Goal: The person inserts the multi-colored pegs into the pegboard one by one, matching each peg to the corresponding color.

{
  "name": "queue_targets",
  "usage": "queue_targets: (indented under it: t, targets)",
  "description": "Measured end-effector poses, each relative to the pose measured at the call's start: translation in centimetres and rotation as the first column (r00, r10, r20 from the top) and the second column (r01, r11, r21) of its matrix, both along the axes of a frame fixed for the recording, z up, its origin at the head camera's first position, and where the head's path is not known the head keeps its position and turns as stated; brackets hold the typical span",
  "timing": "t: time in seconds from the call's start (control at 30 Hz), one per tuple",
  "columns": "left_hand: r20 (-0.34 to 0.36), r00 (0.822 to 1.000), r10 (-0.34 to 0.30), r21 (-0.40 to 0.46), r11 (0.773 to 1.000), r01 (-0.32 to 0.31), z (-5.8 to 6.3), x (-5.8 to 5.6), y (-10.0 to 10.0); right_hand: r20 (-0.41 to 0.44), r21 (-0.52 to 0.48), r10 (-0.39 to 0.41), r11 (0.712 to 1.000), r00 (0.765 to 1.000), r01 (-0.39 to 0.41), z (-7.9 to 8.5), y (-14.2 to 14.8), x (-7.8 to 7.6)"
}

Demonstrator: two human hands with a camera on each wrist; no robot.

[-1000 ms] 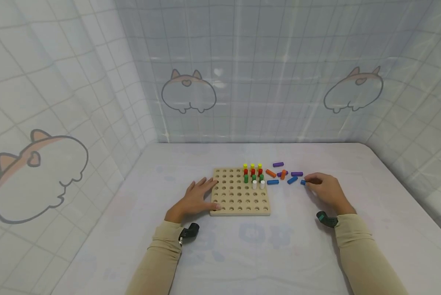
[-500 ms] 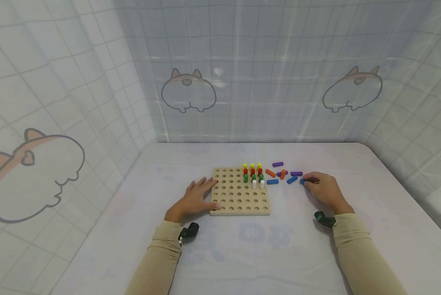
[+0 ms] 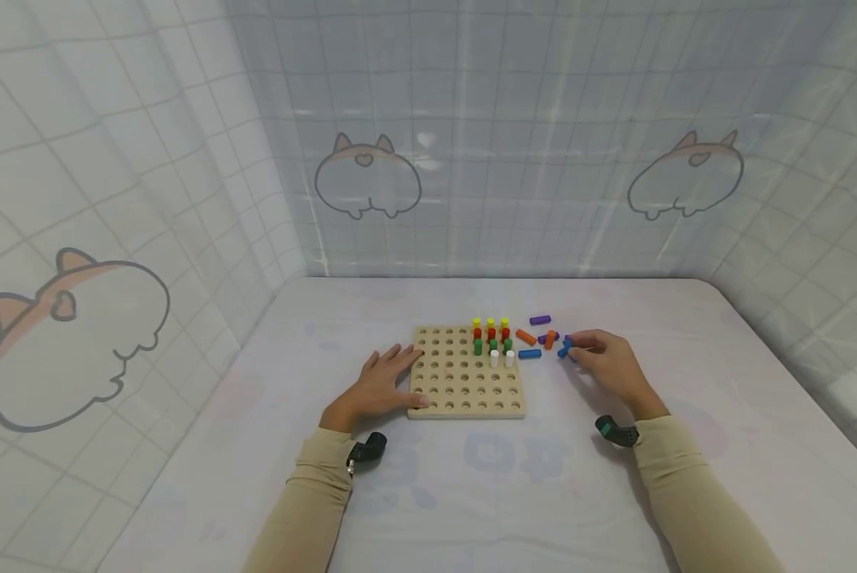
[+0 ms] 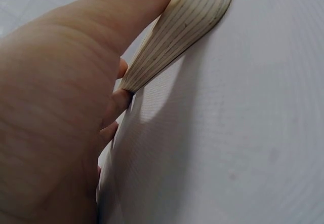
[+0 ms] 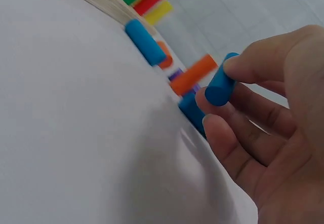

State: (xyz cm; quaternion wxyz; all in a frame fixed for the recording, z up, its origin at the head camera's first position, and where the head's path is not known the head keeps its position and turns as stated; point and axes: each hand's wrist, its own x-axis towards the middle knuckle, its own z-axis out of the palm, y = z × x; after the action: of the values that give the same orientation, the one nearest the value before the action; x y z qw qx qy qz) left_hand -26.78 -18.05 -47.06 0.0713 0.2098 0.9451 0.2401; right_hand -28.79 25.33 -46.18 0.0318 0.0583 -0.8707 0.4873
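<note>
My right hand pinches a blue peg between thumb and fingertips, lifted off the tabletop in the right wrist view. Just under it lies another blue peg, partly hidden by the fingers. To the left is a wooden pegboard with rows of round holes. My left hand rests on its left edge, fingers spread and thumb along the near corner. Yellow pegs, red pegs, green pegs and white pegs stand upright toward its far right corner.
Loose pegs lie right of the board: a blue peg by its edge, an orange peg, a second orange peg across a purple one, and a purple peg farther back. A tiled-pattern curtain rises behind the table.
My right hand has picked the blue peg up from the table and carried it left, over the other blue peg. The left hand and the board have stayed put.
</note>
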Motion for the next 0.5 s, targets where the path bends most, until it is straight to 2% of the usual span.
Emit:
queue_targets:
  t: [0.23,0.5]
  targets:
    - [-0.004,1.0,-0.025,0.016,1.0,0.025,0.1,0.0,-0.2,-0.01,-0.1,0.05,0.994,0.999,-0.051,0.1,-1.6,0.3]
    - [-0.015,1.0,-0.026,0.006,1.0,0.026,0.0,-0.1,-0.2,0.013,-0.177,0.056,0.983,0.998,-0.053,-0.2,-3.4,0.4]
